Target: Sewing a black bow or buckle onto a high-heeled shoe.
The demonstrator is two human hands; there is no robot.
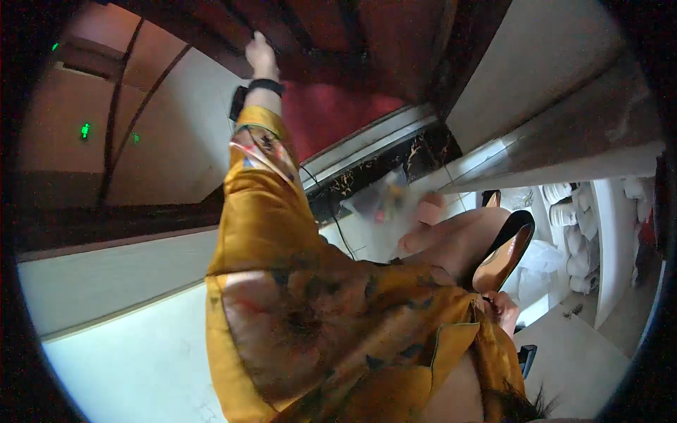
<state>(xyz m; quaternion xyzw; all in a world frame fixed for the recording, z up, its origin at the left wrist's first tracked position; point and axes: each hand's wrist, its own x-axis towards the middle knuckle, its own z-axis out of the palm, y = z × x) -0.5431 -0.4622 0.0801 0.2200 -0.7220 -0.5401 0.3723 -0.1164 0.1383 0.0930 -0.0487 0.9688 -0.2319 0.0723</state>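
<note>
Nearest, sleeve (303, 303): wide, mustard-yellow with dark pattern, fills the lower middle and belongs to the raised left arm.
Right hand (505, 311): low right, just beside the sleeve edge. Fingers are curled narrow on the lower end of the shoe, and the grip looks like a pinch.
Shoe (504, 254): black heeled shoe with a tan inside. It is tilted with its open side showing, above the right hand and touching it.
Leg (451, 236): bare and pinkish, just left of the shoe. Contact with the shoe cannot be told.
Floor (141, 352): pale tiles, lower left.
Cable (338, 225): thin and dark, runs over the floor toward the sill.
Bag (384, 197): clear plastic with blurred coloured contents, on the floor near the sill.
Sill (395, 166): dark veined stone strip under the door.
Rolls (575, 240): white, stacked at far right.
Wristband (266, 86): black, on the left wrist.
Left hand (261, 53): raised high, fingertips against the door. Whether the fingers are spread or gripping cannot be told.
Door (338, 28): dark red, panelled, farthest.
</note>
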